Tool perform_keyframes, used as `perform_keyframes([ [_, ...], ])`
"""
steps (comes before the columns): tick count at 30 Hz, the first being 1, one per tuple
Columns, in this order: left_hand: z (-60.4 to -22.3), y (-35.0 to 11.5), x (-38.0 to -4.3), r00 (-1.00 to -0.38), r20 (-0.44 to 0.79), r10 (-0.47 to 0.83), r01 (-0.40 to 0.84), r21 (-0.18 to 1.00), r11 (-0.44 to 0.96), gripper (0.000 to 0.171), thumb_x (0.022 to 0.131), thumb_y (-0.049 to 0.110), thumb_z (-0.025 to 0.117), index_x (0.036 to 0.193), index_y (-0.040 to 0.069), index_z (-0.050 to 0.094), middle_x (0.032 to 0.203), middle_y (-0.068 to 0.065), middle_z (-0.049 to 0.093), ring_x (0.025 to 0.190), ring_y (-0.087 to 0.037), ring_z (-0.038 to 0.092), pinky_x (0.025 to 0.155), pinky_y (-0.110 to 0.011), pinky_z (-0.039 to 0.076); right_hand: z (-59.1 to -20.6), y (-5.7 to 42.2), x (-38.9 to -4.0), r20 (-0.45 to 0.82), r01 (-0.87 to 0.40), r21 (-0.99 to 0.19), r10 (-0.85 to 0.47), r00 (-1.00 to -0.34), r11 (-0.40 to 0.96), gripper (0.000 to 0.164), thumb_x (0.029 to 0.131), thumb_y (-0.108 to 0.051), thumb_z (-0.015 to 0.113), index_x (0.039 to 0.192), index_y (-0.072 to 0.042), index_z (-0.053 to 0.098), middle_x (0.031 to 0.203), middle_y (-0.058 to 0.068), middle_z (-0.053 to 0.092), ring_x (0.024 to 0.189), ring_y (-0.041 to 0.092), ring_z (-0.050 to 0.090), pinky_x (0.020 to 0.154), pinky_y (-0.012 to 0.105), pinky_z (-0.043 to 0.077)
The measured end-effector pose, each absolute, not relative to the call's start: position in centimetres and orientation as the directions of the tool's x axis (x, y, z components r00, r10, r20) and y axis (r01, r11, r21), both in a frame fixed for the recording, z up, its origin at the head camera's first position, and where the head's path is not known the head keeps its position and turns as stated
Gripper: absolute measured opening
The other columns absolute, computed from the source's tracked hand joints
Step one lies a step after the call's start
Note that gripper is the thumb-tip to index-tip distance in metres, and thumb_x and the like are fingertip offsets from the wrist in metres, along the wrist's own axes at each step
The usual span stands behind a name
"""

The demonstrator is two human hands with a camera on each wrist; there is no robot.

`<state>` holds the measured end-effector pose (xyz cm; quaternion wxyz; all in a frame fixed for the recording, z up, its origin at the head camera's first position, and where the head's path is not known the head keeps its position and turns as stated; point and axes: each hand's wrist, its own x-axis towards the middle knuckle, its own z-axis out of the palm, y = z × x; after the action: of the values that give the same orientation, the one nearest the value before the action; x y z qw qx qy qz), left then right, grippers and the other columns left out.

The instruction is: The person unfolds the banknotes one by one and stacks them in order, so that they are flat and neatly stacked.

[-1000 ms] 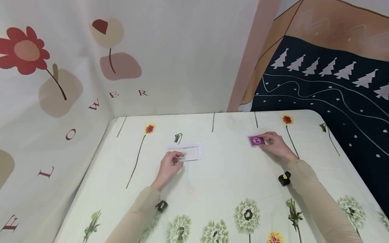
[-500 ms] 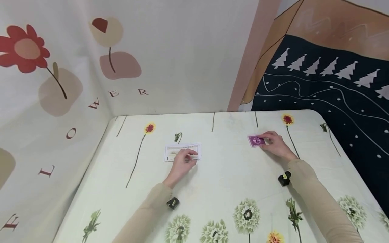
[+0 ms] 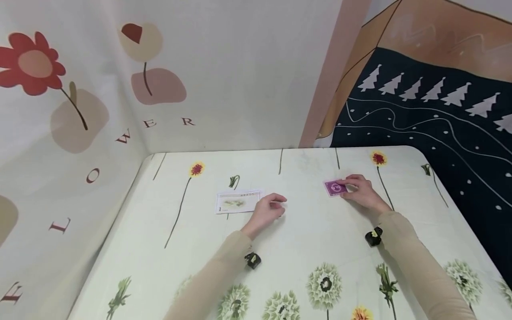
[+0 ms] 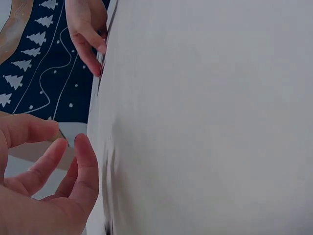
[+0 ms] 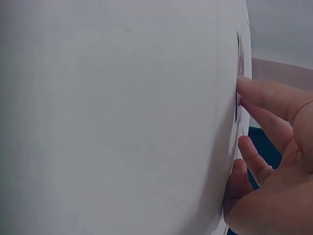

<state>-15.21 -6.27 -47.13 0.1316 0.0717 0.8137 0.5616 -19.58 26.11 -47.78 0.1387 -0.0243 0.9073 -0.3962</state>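
My left hand (image 3: pixel 268 211) hovers by the right end of a banknote-like slip (image 3: pixel 236 203) printed with a 1, its corner partly hidden behind the hand. In the left wrist view the left hand's fingers (image 4: pixel 85 166) are bent loosely and apart, with nothing between them. On the right of the table, a small purple card (image 3: pixel 334 188) with a round white emblem lies under my right hand (image 3: pixel 363 194). Thumb and forefinger pinch its right side. Seen edge-on in the right wrist view, the card (image 5: pixel 239 110) is a thin dark line between the fingers.
A white cloth printed with flowers covers the table (image 3: pixel 296 240). Its far edge meets a pale printed curtain (image 3: pixel 248 89); a dark blue cloth with white trees (image 3: pixel 420 120) hangs at the right. Small black wrist cameras (image 3: pixel 253 260) sit at both wrists.
My left hand has slid rightward from the slip's left part to past its right end, uncovering the printed 1 and picture. The right hand stays at the purple card, which has shifted slightly left.
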Motion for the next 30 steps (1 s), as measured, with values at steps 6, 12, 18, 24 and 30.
perform_keyframes([
  [6, -47.2, -2.8, -16.9, -0.929, -0.217, 0.301, -0.123, 0.945, 0.303, 0.034, 0.086, -0.001, 0.064, 0.119, 0.003, 0.063, 0.12, -0.013, 0.061, 0.102, -0.022, 0.06, 0.078, -0.028, 0.053, -47.7, 26.2, -19.5, -0.214, 0.048, -0.726, -0.16, -0.964, 0.686, 0.047, 0.09, -0.013, 0.066, 0.133, 0.001, 0.054, 0.143, 0.028, 0.024, 0.126, 0.048, 0.017, 0.098, 0.065, 0.022],
  [12, -47.7, 0.1, -19.5, -0.937, -0.171, 0.305, -0.034, 0.913, 0.406, 0.043, 0.085, 0.003, 0.066, 0.127, 0.006, 0.06, 0.127, -0.012, 0.059, 0.103, -0.02, 0.059, 0.08, -0.026, 0.05, -48.0, 26.2, -19.5, -0.186, 0.022, -0.739, -0.173, -0.967, 0.673, 0.047, 0.088, -0.01, 0.068, 0.131, 0.003, 0.056, 0.141, 0.028, 0.026, 0.125, 0.048, 0.016, 0.098, 0.063, 0.022],
  [18, -48.0, 1.9, -21.4, -0.942, -0.147, 0.302, 0.024, 0.867, 0.497, 0.04, 0.09, 0.009, 0.062, 0.13, 0.006, 0.058, 0.125, -0.01, 0.061, 0.106, -0.02, 0.058, 0.088, -0.025, 0.046, -48.1, 26.0, -19.5, -0.181, 0.011, -0.741, -0.184, -0.966, 0.672, 0.046, 0.088, -0.011, 0.068, 0.131, 0.003, 0.056, 0.141, 0.028, 0.026, 0.125, 0.049, 0.017, 0.098, 0.063, 0.022],
  [24, -47.6, 3.2, -21.8, -0.922, -0.16, 0.354, 0.047, 0.859, 0.51, 0.038, 0.093, 0.012, 0.059, 0.129, 0.003, 0.057, 0.122, -0.011, 0.063, 0.109, -0.022, 0.057, 0.091, -0.025, 0.045, -47.9, 25.8, -19.5, -0.192, 0.029, -0.739, -0.169, -0.967, 0.674, 0.047, 0.088, -0.012, 0.069, 0.13, 0.003, 0.056, 0.141, 0.028, 0.026, 0.126, 0.049, 0.016, 0.099, 0.065, 0.02],
  [30, -47.1, 4.4, -21.4, -0.898, -0.22, 0.382, -0.012, 0.878, 0.478, 0.042, 0.091, 0.011, 0.06, 0.132, 0.002, 0.054, 0.116, -0.012, 0.066, 0.106, -0.022, 0.061, 0.085, -0.024, 0.049, -48.1, 25.9, -19.4, -0.194, 0.037, -0.737, -0.159, -0.968, 0.675, 0.047, 0.088, -0.012, 0.067, 0.132, 0.001, 0.056, 0.142, 0.028, 0.025, 0.127, 0.049, 0.015, 0.098, 0.065, 0.02],
])
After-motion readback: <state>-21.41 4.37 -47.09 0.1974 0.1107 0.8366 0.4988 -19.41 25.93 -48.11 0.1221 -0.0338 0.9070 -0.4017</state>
